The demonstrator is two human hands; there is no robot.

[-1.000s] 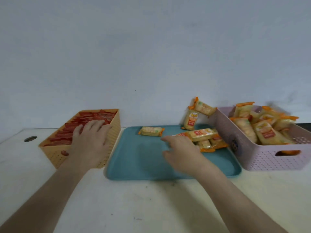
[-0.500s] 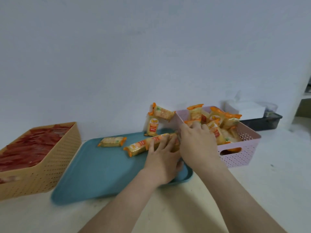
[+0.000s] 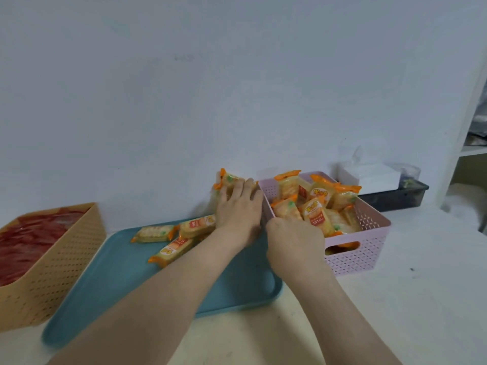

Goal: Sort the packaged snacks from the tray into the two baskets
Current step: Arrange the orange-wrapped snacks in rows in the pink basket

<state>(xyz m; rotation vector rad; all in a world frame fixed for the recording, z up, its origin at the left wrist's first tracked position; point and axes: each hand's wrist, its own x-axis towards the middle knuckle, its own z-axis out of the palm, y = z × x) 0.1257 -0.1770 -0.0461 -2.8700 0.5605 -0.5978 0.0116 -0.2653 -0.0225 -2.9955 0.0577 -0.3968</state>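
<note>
Snack packet point(image 3: 228, 180) propped at the wall, just behind the teal tray point(image 3: 118, 285): left hand point(image 3: 238, 214) is on it, fingers spread and fairly straight over its front, thumb hidden. Contact yes, no curl round it visible, so reads as a flat, un-clenched hand. A second packet sits under that palm, mostly covered.

Right hand point(image 3: 295, 241) is at the near-left corner of the pink basket point(image 3: 355, 256), back of hand to camera, fingers out of sight beyond the knuckles. Can't tell if it's holding anything. The two hands are just beside each other, the basket's left wall between them.

Three loose packets point(image 3: 172, 250) lie flat on the tray's far half, left of the left wrist: two touching the forearm side, one further left point(image 3: 154, 233).

Pink basket touches the tray's right edge, heaped with orange-and-yellow packets point(image 3: 316, 209), some standing above the rim.

Tan basket point(image 3: 60, 259) is off the tray's left side, holding red packets point(image 3: 29, 238).

All of it sits on a white table point(image 3: 395, 299) against a pale wall. Behind the pink basket: white tissue box point(image 3: 369, 176) on a dark bin point(image 3: 395, 198). White shelf unit point(image 3: 471, 151) at far right.
</note>
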